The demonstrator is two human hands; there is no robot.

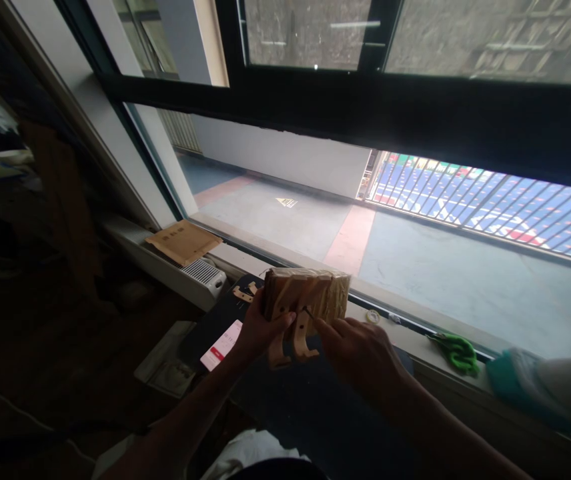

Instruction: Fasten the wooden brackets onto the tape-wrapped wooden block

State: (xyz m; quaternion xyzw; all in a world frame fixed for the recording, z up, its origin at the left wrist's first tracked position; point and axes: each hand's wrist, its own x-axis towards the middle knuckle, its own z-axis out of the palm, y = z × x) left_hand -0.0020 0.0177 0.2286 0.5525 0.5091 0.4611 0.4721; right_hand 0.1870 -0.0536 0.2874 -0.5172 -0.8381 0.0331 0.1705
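A bundle of flat wooden cut-out pieces (315,297), wrapped in clear film, is held up in front of the window sill. My left hand (260,330) is closed around its left end, thumb across the front. My right hand (360,350) pinches at the front of the bundle with thumb and forefinger, near two hook-shaped wooden parts (290,347) that hang down below it. What the fingertips hold is too small to make out.
A dark table top (305,407) lies below with a pink-and-white card (221,345) and small wooden bits (243,292). Green-handled scissors (458,352) and a tape roll (373,317) rest on the sill. A brown envelope (183,241) lies at left; teal and white cloth (540,383) at right.
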